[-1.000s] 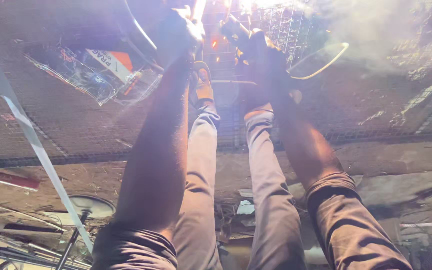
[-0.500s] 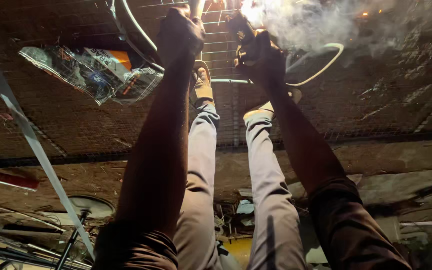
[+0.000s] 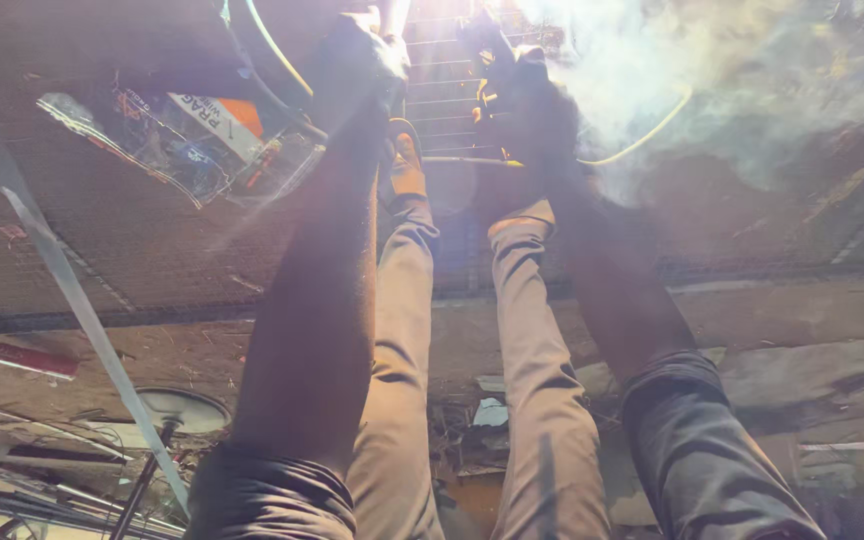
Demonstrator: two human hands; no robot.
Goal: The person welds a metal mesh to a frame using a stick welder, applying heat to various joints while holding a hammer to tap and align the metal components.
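Both my arms reach forward over a metal grid (image 3: 452,100) made of thin bars. My left hand (image 3: 352,60) is closed in a fist around what looks like a pale rod (image 3: 393,14) at the top edge. Just to its right, my right hand (image 3: 512,95) grips a dark tool (image 3: 479,35) above the grid. A thin yellow cable (image 3: 652,130) loops away from that hand. White smoke (image 3: 652,60) rises to the right of it. Glare hides the fingertips.
My legs in tan trousers (image 3: 532,330) and a brown shoe (image 3: 407,165) stretch out below my arms. A clear plastic bag of small items (image 3: 172,140) lies on mesh flooring at the left. A grey strap (image 3: 62,280) runs diagonally. Rubble and scrap (image 3: 482,420) lie beneath.
The orange glow and sparks by my hands have faded, and the smoke has spread out to the right. Both hands stay at the grid; the view has shifted slightly.
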